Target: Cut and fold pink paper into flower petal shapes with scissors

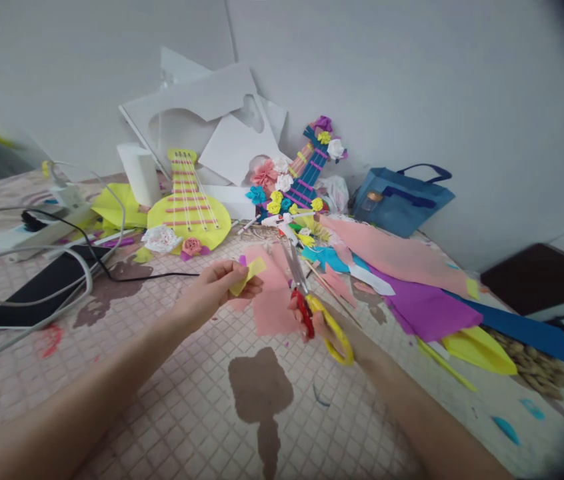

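Between the thumb and fingers of my left hand (222, 280) is a small piece of yellow paper (255, 269). My right hand (312, 327) is closed on scissors (335, 330) with one red and one yellow handle; their blades point away from me, and I cannot tell how far they are parted. Pink paper (275, 313) lies on the table between and beneath my hands. A thin wooden stick (335, 293) and pink scraps (339, 283) lie just beyond the scissors.
A yellow paper guitar (189, 207) and a blue one (309, 180) with paper flowers lean at the back. Cables and a black tablet-like slab (42, 287) are left. Purple paper (427, 303), a blue bag (402, 200) and peanuts (532, 363) are right.
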Tool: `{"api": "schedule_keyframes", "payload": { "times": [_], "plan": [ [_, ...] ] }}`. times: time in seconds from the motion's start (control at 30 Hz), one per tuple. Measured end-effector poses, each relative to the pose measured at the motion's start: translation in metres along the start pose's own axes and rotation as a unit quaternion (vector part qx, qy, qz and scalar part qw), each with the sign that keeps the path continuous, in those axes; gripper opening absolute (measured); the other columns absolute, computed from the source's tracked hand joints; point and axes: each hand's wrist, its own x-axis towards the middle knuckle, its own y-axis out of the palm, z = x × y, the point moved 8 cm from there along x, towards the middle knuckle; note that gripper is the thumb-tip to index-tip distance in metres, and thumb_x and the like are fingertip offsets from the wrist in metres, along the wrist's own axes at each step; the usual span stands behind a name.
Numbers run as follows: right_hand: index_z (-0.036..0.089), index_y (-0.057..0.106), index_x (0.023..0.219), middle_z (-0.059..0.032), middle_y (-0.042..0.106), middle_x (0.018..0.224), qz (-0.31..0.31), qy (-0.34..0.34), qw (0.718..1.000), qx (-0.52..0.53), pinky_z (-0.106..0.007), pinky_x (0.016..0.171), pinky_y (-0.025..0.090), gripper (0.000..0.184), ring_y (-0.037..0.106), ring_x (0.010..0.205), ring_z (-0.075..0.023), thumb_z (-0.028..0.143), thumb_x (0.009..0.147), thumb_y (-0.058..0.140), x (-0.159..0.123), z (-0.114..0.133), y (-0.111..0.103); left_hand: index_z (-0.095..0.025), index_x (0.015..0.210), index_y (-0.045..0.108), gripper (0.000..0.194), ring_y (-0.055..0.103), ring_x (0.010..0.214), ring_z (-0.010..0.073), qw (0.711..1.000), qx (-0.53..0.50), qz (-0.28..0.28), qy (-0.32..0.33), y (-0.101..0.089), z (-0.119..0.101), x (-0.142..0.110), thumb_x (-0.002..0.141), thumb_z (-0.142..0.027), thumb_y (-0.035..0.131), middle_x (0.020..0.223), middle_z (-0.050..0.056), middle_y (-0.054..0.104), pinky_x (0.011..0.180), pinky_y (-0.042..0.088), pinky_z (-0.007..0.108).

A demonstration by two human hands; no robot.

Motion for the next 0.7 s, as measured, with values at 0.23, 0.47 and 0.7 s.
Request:
{"api": "schedule_keyframes", "payload": {
  "times": [0.23,0.47,0.7],
  "plan": [
    [0.019,0.047,0.111,-0.0012,0.048,0.079,0.055,-0.003,0.997,-0.055,-0.027,0.058,0.047,0.055,0.049,0.059,-0.0104,0.065,0.083,0.039,-0.014,0.010,0.014,-0.015,0.076,0.050,0.019,0.065,0.097,0.0228,0.995,-0.094,0.020,0.041,0.005,-0.014,-0.001,0.083,-0.030,0.059,0.099,0.010,0.070,0.090,0.046,0.039],
    [0.019,0.048,0.096,0.0008,0.045,0.075,0.050,0.042,0.994,-0.090,-0.025,0.055,0.044,0.046,0.043,0.060,-0.0104,0.062,0.082,0.044,-0.020,0.030,0.025,-0.016,0.076,0.048,0.019,0.067,0.092,0.0234,0.992,-0.110,0.009,0.063,0.012,-0.019,-0.006,0.082,-0.030,0.060,0.092,0.008,0.071,0.084,0.050,0.039],
    [0.019,0.046,0.097,0.0042,0.039,0.069,0.044,0.025,0.987,-0.150,-0.022,0.050,0.035,0.036,0.036,0.055,-0.0086,0.053,0.084,0.047,-0.019,0.036,0.031,-0.015,0.077,0.050,0.016,0.068,0.081,0.0170,0.995,-0.080,0.025,0.062,0.015,-0.013,-0.006,0.083,-0.027,0.059,0.090,0.007,0.071,0.079,0.051,0.030]
  ]
}}
